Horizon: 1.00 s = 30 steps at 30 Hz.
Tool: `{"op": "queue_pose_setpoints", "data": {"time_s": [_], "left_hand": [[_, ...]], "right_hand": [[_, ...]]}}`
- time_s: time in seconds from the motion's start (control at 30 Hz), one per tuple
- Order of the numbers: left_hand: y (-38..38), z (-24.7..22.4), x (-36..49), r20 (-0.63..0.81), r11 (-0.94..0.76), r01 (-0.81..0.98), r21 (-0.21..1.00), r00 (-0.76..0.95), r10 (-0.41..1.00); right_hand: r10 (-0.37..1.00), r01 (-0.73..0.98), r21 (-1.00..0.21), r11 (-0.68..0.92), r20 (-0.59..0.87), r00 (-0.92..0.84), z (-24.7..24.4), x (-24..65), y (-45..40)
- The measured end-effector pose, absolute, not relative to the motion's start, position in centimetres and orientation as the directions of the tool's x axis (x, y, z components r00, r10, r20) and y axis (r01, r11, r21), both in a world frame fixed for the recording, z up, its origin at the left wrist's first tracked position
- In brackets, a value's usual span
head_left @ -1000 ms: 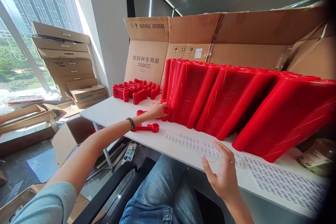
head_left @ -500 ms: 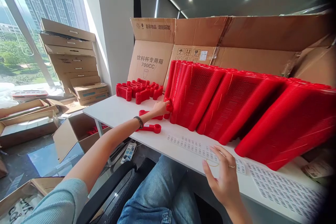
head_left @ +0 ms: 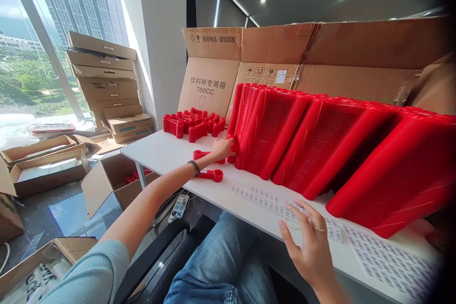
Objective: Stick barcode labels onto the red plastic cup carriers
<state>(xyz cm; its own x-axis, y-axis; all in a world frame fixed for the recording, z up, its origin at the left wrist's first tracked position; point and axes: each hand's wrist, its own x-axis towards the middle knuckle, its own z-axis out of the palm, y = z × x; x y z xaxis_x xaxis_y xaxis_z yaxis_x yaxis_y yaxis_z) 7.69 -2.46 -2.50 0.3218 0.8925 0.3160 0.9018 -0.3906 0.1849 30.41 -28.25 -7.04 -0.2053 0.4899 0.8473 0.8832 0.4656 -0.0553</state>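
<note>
The left hand (head_left: 223,148) stretches to the left end of the red stack (head_left: 320,145) on the counter (head_left: 167,152), its grip too hidden to tell, while the right hand (head_left: 310,245) stays spread above the labels (head_left: 261,199), as before

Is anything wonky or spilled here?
The tall red stacks slant on the white table, though the view may exaggerate that. The cardboard boxes by the window look odd: their edges don't line up. I see no spill.

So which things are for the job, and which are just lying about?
Seem part of the job:
red stacks, with the left hand at their end
label sheet by the right hand
loose red pieces

Seem just lying about:
stacked cardboard boxes
power strip
long open boxes on the floor
</note>
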Motion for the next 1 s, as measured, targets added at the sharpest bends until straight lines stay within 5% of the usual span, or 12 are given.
{"op": "queue_pose_setpoints", "data": {"time_s": [1.0], "left_hand": [[-1.61,-2.69,7.72,0.312,-0.345,0.9,0.267,0.258,0.914]], "right_hand": [[0.541,0.899,-0.039,0.435,0.81,-0.227,-7.13,30.48,-28.62]]}}
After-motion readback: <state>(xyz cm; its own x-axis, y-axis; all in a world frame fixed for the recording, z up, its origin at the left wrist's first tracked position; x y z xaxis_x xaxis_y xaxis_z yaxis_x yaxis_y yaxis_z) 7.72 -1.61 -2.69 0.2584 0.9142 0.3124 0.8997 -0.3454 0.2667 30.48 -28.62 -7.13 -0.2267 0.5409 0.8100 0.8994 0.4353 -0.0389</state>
